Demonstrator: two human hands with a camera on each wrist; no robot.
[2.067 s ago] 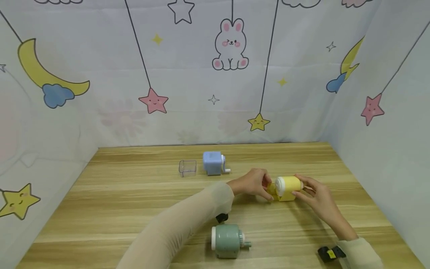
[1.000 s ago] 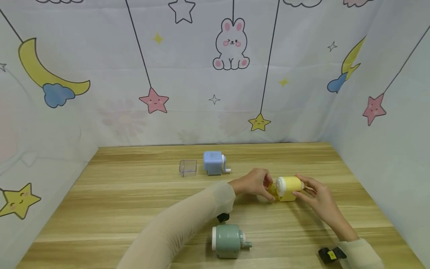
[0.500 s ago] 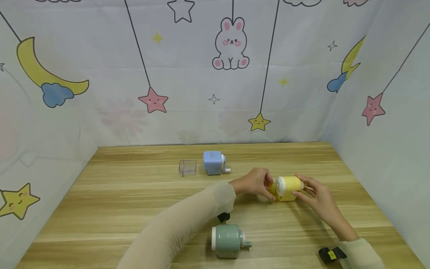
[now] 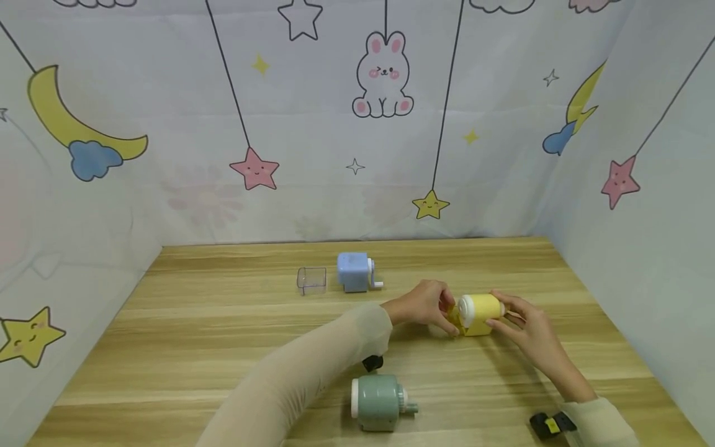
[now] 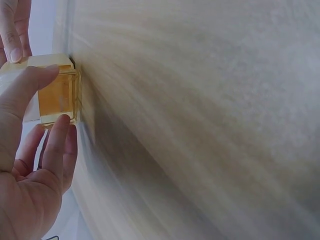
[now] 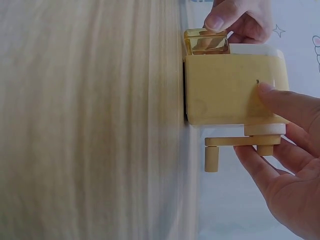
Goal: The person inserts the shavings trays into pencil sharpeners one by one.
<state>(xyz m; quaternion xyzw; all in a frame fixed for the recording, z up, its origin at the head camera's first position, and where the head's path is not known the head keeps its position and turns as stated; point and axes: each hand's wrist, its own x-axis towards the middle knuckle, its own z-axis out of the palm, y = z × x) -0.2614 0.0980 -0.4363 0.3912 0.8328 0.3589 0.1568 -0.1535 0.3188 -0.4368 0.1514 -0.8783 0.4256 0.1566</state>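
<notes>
A yellow crank pencil sharpener [image 4: 483,310] with a white front stands upright at the table's right side. My right hand [image 4: 530,329] holds its body from the crank end, thumb on the near side. In the right wrist view the yellow crank handle [image 6: 225,141] hangs beside those fingers. My left hand [image 4: 426,304] pinches a see-through amber shavings drawer [image 5: 56,100] between thumb and fingers. The drawer sits partly in the sharpener's lower front, its outer part sticking out. In the head view, the left fingers cover much of it.
A green crank sharpener [image 4: 377,400] stands near the front, close to my left forearm. Farther back is a blue sharpener [image 4: 354,271], with a clear drawer [image 4: 311,280] lying to its left. Fabric walls [image 4: 313,205] border the wooden table [image 4: 223,347].
Since the oldest frame, my left hand has shifted slightly right with the drawer, which sticks out a little less. The right hand and sharpener have stayed in place.
</notes>
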